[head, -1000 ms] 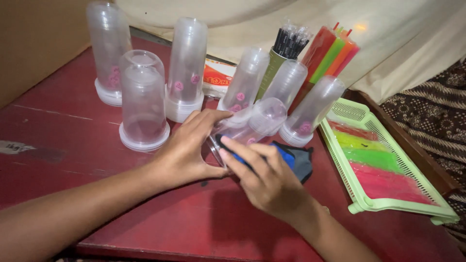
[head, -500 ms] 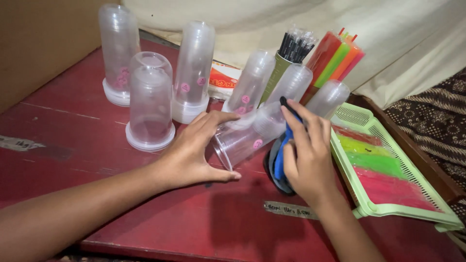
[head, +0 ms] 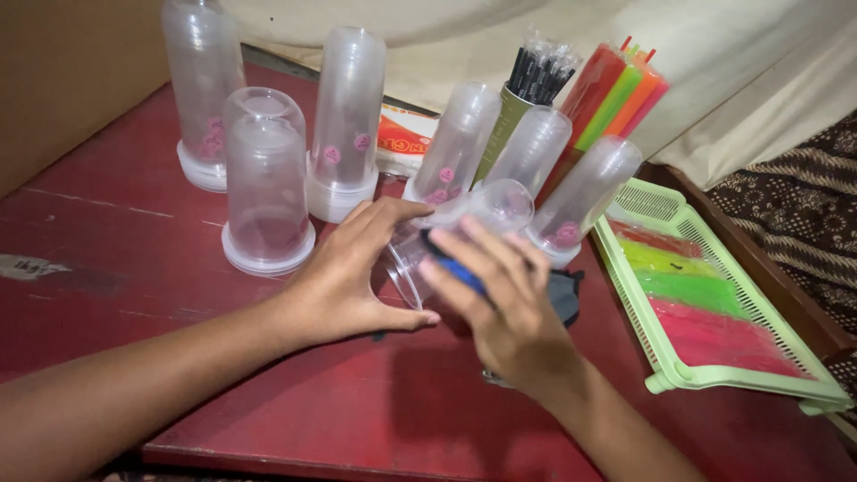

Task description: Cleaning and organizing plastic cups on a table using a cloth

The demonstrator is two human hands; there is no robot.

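Note:
My left hand [head: 350,277] grips a stack of clear plastic cups [head: 464,223] lying on its side on the red table [head: 134,259], mouth toward me. My right hand [head: 504,299] holds a small blue object [head: 455,270] against the rim of the nearest cup, fingers spread over the opening. A dark blue roll [head: 564,296] lies on the table just behind my right hand, mostly hidden.
Several upside-down stacks of clear cups [head: 266,183] stand behind, some leaning. A green holder of black straws [head: 538,76] and coloured straw packs [head: 616,94] stand at the back. A green perforated tray [head: 665,384] with coloured strips lies right. A brown box side [head: 62,80] stands left.
My right hand has come back from the dark roll on the right to the cup's mouth, carrying the blue object. The left hand has kept its hold on the cups.

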